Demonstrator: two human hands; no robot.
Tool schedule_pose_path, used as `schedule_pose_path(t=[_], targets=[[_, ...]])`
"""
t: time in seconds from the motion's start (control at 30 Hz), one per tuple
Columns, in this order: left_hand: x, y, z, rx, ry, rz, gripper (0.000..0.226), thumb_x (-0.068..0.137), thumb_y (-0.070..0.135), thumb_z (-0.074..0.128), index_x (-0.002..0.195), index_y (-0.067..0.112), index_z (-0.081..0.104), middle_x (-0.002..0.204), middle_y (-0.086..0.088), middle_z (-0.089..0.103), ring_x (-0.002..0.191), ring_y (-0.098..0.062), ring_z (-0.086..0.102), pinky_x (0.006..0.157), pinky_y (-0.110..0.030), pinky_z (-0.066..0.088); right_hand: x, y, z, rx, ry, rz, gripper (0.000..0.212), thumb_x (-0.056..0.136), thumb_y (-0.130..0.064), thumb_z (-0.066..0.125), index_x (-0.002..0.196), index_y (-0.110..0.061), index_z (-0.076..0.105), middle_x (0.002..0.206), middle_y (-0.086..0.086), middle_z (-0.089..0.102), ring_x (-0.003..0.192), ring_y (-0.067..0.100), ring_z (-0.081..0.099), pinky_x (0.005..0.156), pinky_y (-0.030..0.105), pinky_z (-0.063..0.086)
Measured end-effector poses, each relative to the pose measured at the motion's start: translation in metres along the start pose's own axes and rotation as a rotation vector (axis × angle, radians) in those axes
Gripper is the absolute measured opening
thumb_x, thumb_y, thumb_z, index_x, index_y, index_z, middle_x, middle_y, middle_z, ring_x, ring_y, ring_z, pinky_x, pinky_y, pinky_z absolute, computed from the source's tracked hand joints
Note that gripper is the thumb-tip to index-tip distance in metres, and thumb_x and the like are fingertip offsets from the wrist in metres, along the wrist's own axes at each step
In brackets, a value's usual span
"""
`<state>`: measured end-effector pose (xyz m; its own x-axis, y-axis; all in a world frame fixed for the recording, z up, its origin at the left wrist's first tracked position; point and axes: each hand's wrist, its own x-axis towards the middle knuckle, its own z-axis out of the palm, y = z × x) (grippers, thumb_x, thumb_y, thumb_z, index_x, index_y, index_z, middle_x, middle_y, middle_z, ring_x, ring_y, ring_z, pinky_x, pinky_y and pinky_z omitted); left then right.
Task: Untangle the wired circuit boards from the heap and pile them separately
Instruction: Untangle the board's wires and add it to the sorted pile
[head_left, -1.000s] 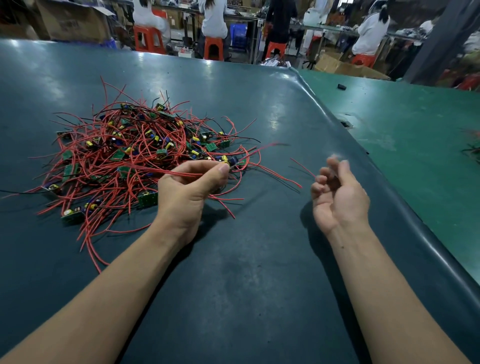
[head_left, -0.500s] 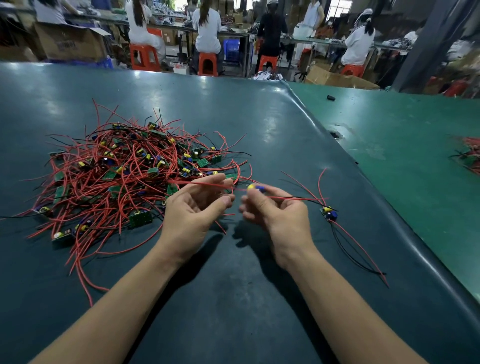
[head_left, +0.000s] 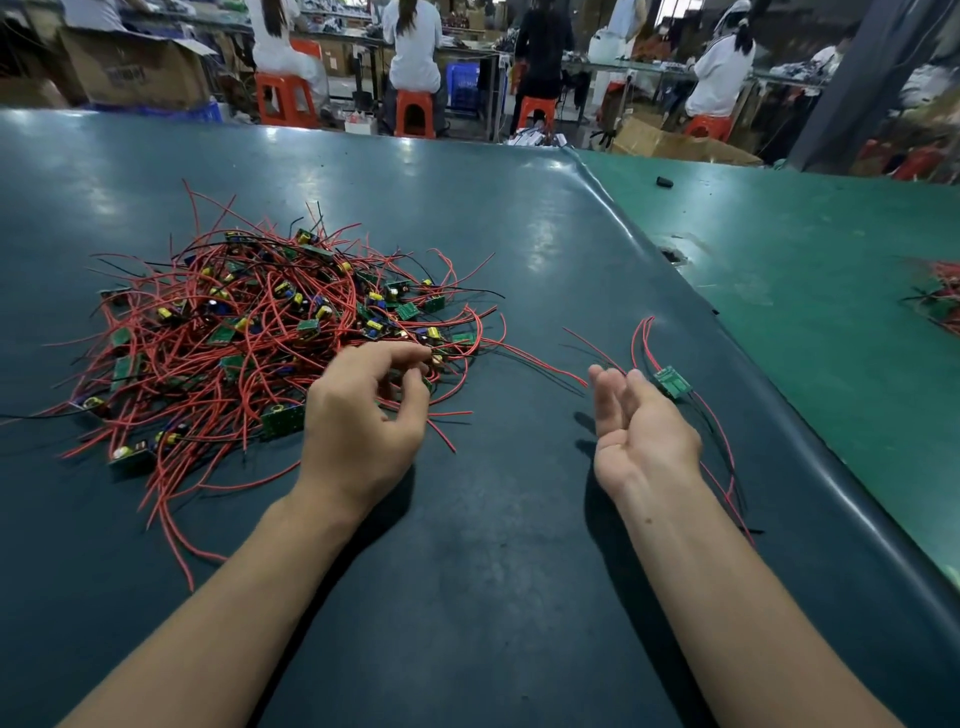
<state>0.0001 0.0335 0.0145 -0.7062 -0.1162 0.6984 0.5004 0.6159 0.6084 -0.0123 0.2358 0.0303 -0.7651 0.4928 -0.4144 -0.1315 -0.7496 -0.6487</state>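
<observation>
Heap (head_left: 270, 338) well inside table edge (head_left: 779, 410)

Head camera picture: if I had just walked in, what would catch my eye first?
First, the heap of red-wired circuit boards, a bright tangle on the left of the dark teal table. Next, the two bare hands: the left hand curls its fingers at the heap's near edge, and the right hand lies open, palm up. Just beyond the right hand's fingertips one separated green board lies alone with its wires.
</observation>
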Motion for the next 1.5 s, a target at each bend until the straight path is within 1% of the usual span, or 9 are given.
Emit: schedule_pose_path(t=[0.1,0.17,0.3,0.67,0.83,0.87,0.93,1.03,1.5], targets=[[0.007,-0.012,-0.008,0.341,0.121,0.163,0.017,0.086,0.014,0.064,0.101,0.010,0.072,0.096,-0.005,0.068,0.086,-0.028,0.057,0.079,-0.036,0.041,-0.003,0.002,0.004,-0.130,-0.108,-0.020,0.006,0.093,0.008,0.055,0.091,0.003,0.057,0.078,0.016,0.066,0.050,0.016,0.067,0.050,0.019,0.054],[0.012,-0.020,-0.015,0.490,0.168,0.050,0.025,0.086,0.022,0.066,0.109,0.014,0.070,0.107,-0.008,0.065,0.100,-0.034,0.053,0.083,-0.042,0.039,-0.005,0.007,0.006,-0.237,-0.177,-0.059,0.011,0.092,0.010,0.054,0.091,-0.001,0.057,0.072,0.012,0.064,0.050,0.015,0.064,0.051,0.020,0.054],[0.012,-0.034,-0.018,0.672,-0.133,-0.242,0.037,0.086,0.035,0.067,0.116,0.013,0.069,0.118,-0.011,0.060,0.111,-0.036,0.049,0.089,-0.046,0.038,-0.005,0.013,0.006,-0.368,-0.215,-0.091,0.014,0.092,0.009,0.053,0.086,-0.003,0.059,0.071,0.010,0.061,0.051,0.013,0.059,0.051,0.020,0.054],[0.013,-0.033,-0.019,0.570,-0.026,-0.240,0.018,0.092,0.021,0.062,0.102,0.011,0.073,0.099,-0.014,0.069,0.096,-0.038,0.059,0.084,-0.047,0.044,-0.004,0.019,0.004,-0.566,-0.306,-0.203,0.017,0.095,0.001,0.051,0.086,-0.008,0.063,0.070,0.007,0.062,0.046,0.009,0.056,0.045,0.020,0.049],[0.016,-0.022,-0.021,0.551,0.285,-0.143,0.027,0.085,0.019,0.065,0.107,0.005,0.058,0.094,-0.014,0.059,0.091,-0.034,0.051,0.083,-0.042,0.039,-0.009,0.025,0.003,-0.742,-0.397,-0.298,0.016,0.095,-0.001,0.053,0.089,-0.010,0.065,0.067,0.002,0.064,0.046,0.008,0.055,0.043,0.019,0.046],[0.014,-0.019,-0.019,0.512,0.267,-0.044,0.022,0.085,0.019,0.066,0.101,0.005,0.060,0.090,-0.012,0.060,0.087,-0.033,0.052,0.080,-0.041,0.039,-0.010,0.026,0.003,-0.773,-0.410,-0.314,0.016,0.095,-0.002,0.054,0.088,-0.011,0.066,0.067,0.000,0.064,0.046,0.008,0.054,0.043,0.019,0.045],[0.008,-0.016,-0.010,0.405,-0.014,0.100,0.018,0.086,0.025,0.069,0.093,0.009,0.068,0.086,-0.008,0.064,0.084,-0.032,0.054,0.078,-0.041,0.042,-0.010,0.028,0.002,-0.814,-0.420,-0.336,0.016,0.094,-0.003,0.055,0.087,-0.013,0.066,0.066,-0.001,0.065,0.046,0.007,0.054,0.043,0.019,0.044],[0.002,-0.014,0.006,0.450,-0.376,0.015,0.034,0.084,0.039,0.073,0.107,0.015,0.071,0.099,-0.007,0.061,0.097,-0.031,0.053,0.084,-0.044,0.042,-0.009,0.030,0.002,-0.856,-0.440,-0.368,0.017,0.093,-0.005,0.056,0.086,-0.016,0.067,0.067,-0.001,0.066,0.047,0.005,0.055,0.043,0.019,0.043],[0.003,-0.010,-0.001,0.620,-0.118,-0.107,0.018,0.095,0.034,0.058,0.097,0.017,0.064,0.089,-0.009,0.068,0.088,-0.034,0.058,0.074,-0.043,0.038,-0.005,0.031,0.000,-0.913,-0.491,-0.399,0.017,0.092,-0.009,0.058,0.085,-0.020,0.068,0.065,-0.004,0.069,0.049,0.009,0.057,0.046,0.025,0.043]])
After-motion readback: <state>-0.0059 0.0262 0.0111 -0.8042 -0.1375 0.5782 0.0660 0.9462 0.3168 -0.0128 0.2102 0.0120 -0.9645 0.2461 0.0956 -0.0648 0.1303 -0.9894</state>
